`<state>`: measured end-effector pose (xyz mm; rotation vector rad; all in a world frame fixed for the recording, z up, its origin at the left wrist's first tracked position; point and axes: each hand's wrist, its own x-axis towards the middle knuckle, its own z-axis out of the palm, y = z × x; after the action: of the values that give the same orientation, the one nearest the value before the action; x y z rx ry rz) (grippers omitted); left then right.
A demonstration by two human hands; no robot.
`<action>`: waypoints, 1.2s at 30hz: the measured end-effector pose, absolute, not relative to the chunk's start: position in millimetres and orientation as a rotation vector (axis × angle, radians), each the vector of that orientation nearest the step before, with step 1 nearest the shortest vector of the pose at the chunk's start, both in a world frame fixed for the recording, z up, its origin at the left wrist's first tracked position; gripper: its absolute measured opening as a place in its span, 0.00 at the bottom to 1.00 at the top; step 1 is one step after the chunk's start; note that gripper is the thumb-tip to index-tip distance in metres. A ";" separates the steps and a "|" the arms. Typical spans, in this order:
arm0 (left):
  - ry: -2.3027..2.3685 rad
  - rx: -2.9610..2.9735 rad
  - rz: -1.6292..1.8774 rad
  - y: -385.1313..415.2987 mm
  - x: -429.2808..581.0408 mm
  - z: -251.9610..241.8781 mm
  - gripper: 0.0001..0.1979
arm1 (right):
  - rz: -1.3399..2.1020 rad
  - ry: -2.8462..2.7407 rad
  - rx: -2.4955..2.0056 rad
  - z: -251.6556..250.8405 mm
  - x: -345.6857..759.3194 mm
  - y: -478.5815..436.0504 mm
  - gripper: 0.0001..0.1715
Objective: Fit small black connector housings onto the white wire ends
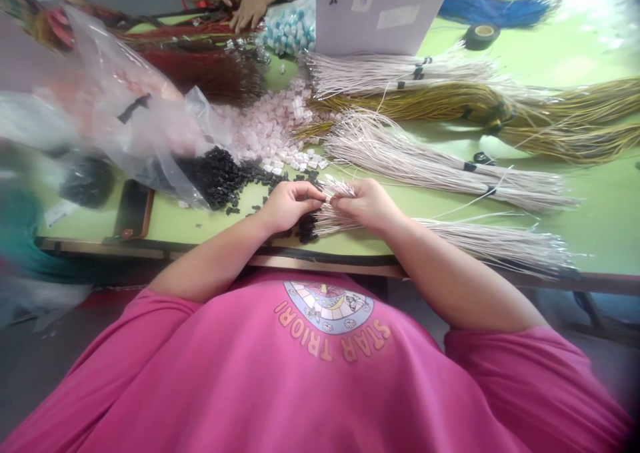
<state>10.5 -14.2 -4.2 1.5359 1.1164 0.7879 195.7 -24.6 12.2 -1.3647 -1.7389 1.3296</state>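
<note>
My left hand [291,206] is closed in a pinch at the near edge of the table, thumb and forefinger together. What lies between its fingertips is too small to make out. Against it, my right hand [370,206] is closed on white wires, whose ends fan out past the thumb. Under and beside the right hand runs a bundle of white wires [493,241]. Small black connector housings [217,176] lie heaped left of my left hand, some scattered beneath it. Beyond them spreads a pile of pale pink housings [273,129].
More white wire bundles [425,156] and yellow-black wires [430,101] lie behind my right hand. A clear plastic bag [165,126] rests at left, near a dark phone-like object [134,209]. Black tape [481,36] and a pale partition [375,13] stand farther back. Another person's hands [250,6] handle red wires.
</note>
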 end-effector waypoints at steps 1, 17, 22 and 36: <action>1.121 1.529 0.783 -14.4 10.4 -3.5 0.10 | 1.350 -1.720 -1.364 12.1 195.6 -24.5 0.08; 1.146 1.682 0.772 -12.9 7.4 -4.8 0.11 | 1.417 -1.745 -1.347 10.0 196.0 -23.0 0.10; 1.104 1.746 0.790 -11.7 6.5 -3.0 0.09 | 1.446 -1.737 -1.352 8.8 196.0 -23.5 0.09; 1.133 1.679 0.767 -11.9 7.0 -3.4 0.11 | 1.429 -1.729 -1.339 10.0 194.2 -24.4 0.10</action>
<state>7.0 -11.9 -3.4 1.6788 1.1330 0.7666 194.2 -24.4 10.0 -1.3388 -1.7294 1.4291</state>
